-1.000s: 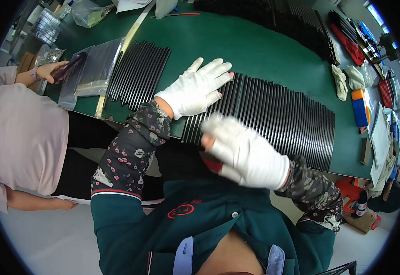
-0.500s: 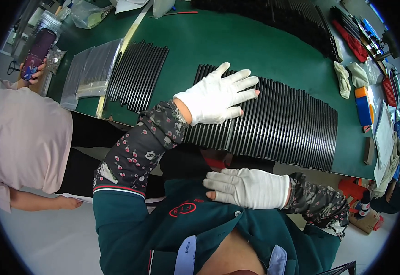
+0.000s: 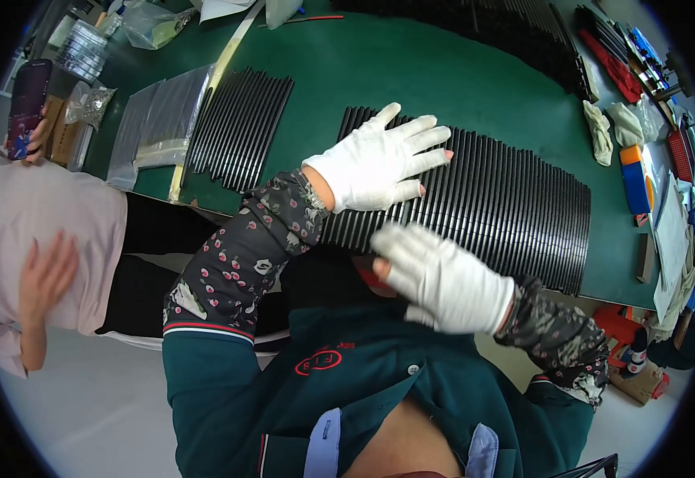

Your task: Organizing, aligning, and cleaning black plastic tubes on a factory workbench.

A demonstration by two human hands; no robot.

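A wide row of slim, glossy black rods [image 3: 507, 207] lies side by side on the green table. My left hand [image 3: 383, 163], in a white glove with some bare fingertips, rests flat across the left part of this row with its fingers spread. Close to the row's near edge is my right hand [image 3: 447, 279], gloved likewise. Its fingers are stretched out and slightly blurred, overlapping the near rod ends; whether they touch is unclear. Farther left, a smaller group of black rods [image 3: 240, 127] lies apart from the row.
Clear plastic sleeves [image 3: 156, 119] lie beyond a pale strip [image 3: 224, 68] on the left. A dark fuzzy bundle [image 3: 475, 36] lies along the far side. A blue and orange tape dispenser [image 3: 636, 182] and cloth gloves [image 3: 598, 131] are at right. A co-worker holding a phone [image 3: 29, 107] stands left.
My right hand has moved up and away from my body to the row's near edge. My left hand has barely moved. The co-worker's phone has shifted left and the other hand has risen.
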